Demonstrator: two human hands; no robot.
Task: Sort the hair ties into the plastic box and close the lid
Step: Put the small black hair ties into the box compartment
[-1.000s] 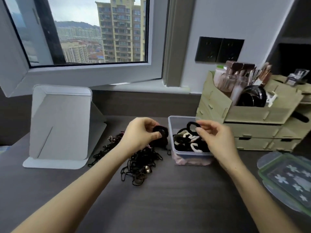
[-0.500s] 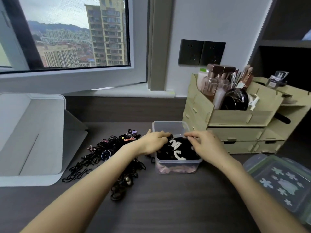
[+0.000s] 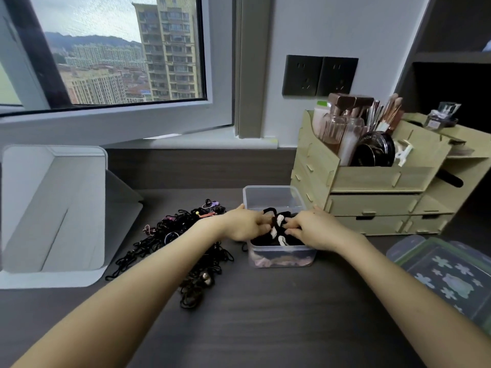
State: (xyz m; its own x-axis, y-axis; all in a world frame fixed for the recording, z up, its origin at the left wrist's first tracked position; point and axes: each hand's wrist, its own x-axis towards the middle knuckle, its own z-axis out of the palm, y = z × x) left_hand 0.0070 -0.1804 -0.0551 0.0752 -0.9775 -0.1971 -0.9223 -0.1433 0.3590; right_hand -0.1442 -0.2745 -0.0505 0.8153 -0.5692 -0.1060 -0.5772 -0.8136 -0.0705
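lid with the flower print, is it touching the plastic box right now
Apart. The head view shows the lid lying on the desk to the right, with a strip of bare desk between it and the plastic box.

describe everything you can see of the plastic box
The box is a clear, rectangular plastic tub with rounded corners, open on top. It stands upright on the dark desk, beside the wooden organizer, with the loose pile to its left. Black and white ties fill much of it; something pinkish shows through the wall at the bottom. The left hand and right hand reach in over its side rims, fingers on the ties.
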